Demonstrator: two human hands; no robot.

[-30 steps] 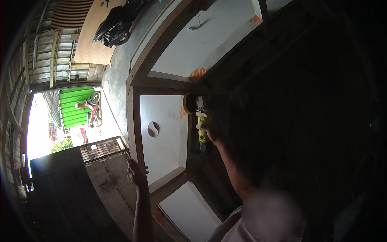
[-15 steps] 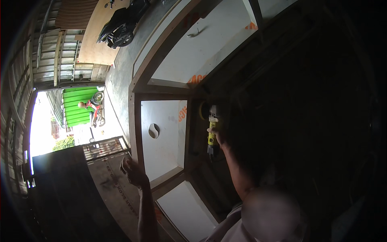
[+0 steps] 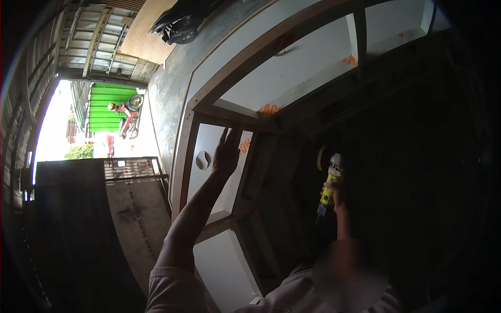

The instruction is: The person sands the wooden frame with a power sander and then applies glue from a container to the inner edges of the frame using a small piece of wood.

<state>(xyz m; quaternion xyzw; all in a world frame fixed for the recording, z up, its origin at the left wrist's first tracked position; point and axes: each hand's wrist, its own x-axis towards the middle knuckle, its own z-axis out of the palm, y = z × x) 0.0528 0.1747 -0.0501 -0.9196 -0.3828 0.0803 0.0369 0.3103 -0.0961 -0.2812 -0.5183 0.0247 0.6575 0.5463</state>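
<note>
A yellow and grey angle grinder (image 3: pixel 327 196) is in my right hand (image 3: pixel 336 194), whose fingers wrap round its body. Its round yellowish disc (image 3: pixel 321 158) points to the left, apart from the wooden frame (image 3: pixel 194 101). My left hand (image 3: pixel 226 155) is stretched out over a white panel (image 3: pixel 203 182) set in that frame. Its fingers are extended, with the tips by the frame's cross-piece; whether they touch it I cannot tell. A round hole or disc (image 3: pixel 203 160) shows in the panel beside my left hand.
Larger white panels (image 3: pixel 308 60) sit in the frame beyond, and another panel (image 3: pixel 224 266) lies nearer. A big board (image 3: pixel 130 208) stands at left. A dark motorcycle (image 3: pixel 180 26) and a red motorcycle (image 3: pixel 128 116) are farther off. Deep shadow covers the right side.
My left hand has moved right and up, from beside the frame to over the white panel, its fingers straightening. The grinder in my right hand has shifted right, away from the panel. The view has shifted.
</note>
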